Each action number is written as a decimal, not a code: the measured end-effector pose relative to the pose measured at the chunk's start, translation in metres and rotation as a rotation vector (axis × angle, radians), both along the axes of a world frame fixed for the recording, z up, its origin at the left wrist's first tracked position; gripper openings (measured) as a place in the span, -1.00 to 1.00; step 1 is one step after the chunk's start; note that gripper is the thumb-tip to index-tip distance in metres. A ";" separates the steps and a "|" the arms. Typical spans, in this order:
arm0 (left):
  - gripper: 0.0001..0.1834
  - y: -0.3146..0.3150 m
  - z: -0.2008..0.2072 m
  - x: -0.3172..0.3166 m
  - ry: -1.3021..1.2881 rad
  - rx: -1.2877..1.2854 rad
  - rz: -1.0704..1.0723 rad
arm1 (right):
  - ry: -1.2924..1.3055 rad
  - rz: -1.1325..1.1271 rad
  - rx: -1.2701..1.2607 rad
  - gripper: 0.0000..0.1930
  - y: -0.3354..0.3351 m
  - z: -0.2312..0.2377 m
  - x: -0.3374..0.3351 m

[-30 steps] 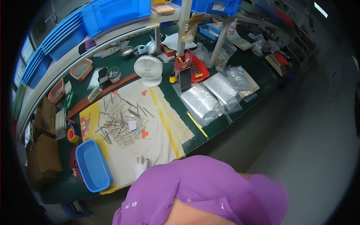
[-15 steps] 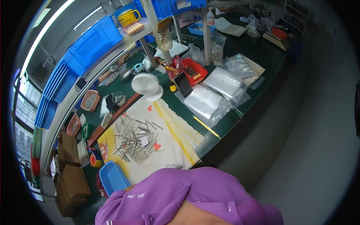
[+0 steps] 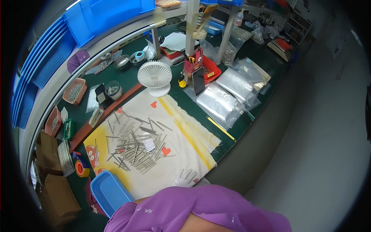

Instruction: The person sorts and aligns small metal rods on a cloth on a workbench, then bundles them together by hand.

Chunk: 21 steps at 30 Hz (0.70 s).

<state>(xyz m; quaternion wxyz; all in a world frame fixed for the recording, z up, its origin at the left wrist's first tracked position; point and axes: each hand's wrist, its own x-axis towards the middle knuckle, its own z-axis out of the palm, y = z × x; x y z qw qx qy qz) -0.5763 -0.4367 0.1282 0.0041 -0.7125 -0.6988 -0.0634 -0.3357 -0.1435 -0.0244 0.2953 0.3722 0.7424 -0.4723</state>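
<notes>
My left hand (image 3: 185, 178), in a white glove with a bare fingertip showing, lies on the near edge of a white and yellow cloth (image 3: 176, 156). Its fingers are spread and hold nothing. A pile of thin metal rods (image 3: 135, 149) rests on the cloth ahead and to the left of it, some crossing each other. On the pile is a small white printed slip (image 3: 149, 145). The purple top hides my forearms, and I do not see my right hand. Beside the gloved fingers a greyish-white patch shows, too covered to make out.
A blue tray (image 3: 110, 191) stands at the near left, beside cardboard boxes (image 3: 58, 193). Behind the cloth is a white fan (image 3: 154, 75). Clear plastic bags (image 3: 220, 102) and a yellow strip (image 3: 221, 128) lie at the right table edge. Across the divider, another person's arm reaches to small parts.
The view has shifted, so the table sits lower and further left. My gloved hand, mostly hidden before, now shows with fingers spread on the cloth. The rods appear unmoved.
</notes>
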 end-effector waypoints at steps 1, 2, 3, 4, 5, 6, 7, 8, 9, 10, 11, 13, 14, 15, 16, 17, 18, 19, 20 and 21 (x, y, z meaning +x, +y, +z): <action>-0.59 0.002 0.001 -0.001 -0.007 0.009 0.002 | 0.000 -0.018 0.008 -0.57 0.004 -0.002 0.002; -0.61 -0.001 0.001 0.000 -0.006 -0.002 -0.018 | -0.001 -0.034 0.007 -0.56 0.002 -0.005 0.004; -0.62 -0.002 0.001 0.000 -0.003 -0.015 -0.039 | -0.001 -0.050 0.004 -0.56 -0.001 -0.009 0.006; -0.62 0.002 0.004 -0.001 -0.010 -0.017 -0.035 | 0.000 -0.066 0.001 -0.56 -0.004 -0.013 0.009; -0.64 0.008 0.009 -0.001 -0.041 -0.021 -0.015 | -0.004 -0.082 -0.009 -0.56 -0.012 -0.017 0.015; -0.66 0.008 0.011 0.000 -0.072 -0.026 0.006 | -0.008 -0.098 -0.020 -0.56 -0.021 -0.020 0.021; -0.66 0.000 0.006 0.002 -0.083 -0.035 0.010 | -0.013 -0.115 -0.029 -0.55 -0.030 -0.023 0.028; -0.68 0.000 -0.001 0.002 -0.132 0.009 -0.004 | -0.017 -0.130 -0.028 -0.55 -0.028 -0.024 0.035; -0.70 -0.001 -0.009 0.003 -0.182 0.054 -0.016 | -0.023 -0.143 -0.026 -0.55 -0.027 -0.024 0.043; -0.70 -0.002 -0.014 0.000 -0.195 0.056 -0.006 | -0.029 -0.154 -0.024 -0.55 -0.025 -0.024 0.051; -0.69 -0.002 -0.018 -0.003 -0.206 0.072 -0.027 | -0.044 -0.160 -0.025 -0.55 -0.025 -0.020 0.062; -0.68 -0.009 -0.020 -0.005 -0.274 0.104 -0.045 | -0.084 -0.163 -0.042 -0.54 -0.033 -0.019 0.096; -0.66 -0.008 -0.020 -0.007 -0.327 0.132 -0.040 | -0.106 -0.157 -0.048 -0.54 -0.035 -0.018 0.112; -0.66 -0.007 -0.017 -0.009 -0.352 0.135 -0.044 | -0.131 -0.149 -0.062 -0.54 -0.038 -0.017 0.131; -0.66 -0.006 -0.012 -0.011 -0.378 0.141 -0.049 | -0.156 -0.142 -0.075 -0.54 -0.042 -0.018 0.151; -0.68 -0.005 -0.001 -0.015 -0.424 0.153 -0.040 | -0.177 -0.139 -0.087 -0.53 -0.045 -0.020 0.170; -0.69 -0.005 0.009 -0.014 -0.469 0.165 -0.035 | -0.197 -0.139 -0.101 -0.53 -0.050 -0.022 0.191; -0.69 -0.006 0.008 -0.011 -0.483 0.157 -0.010 | -0.209 -0.138 -0.110 -0.53 -0.052 -0.028 0.207; -0.68 -0.004 0.004 -0.011 -0.533 0.244 -0.010 | -0.210 -0.143 -0.115 -0.53 -0.052 -0.037 0.217; -0.66 -0.004 0.004 -0.011 -0.571 0.330 -0.017 | -0.200 -0.154 -0.120 -0.52 -0.059 -0.045 0.220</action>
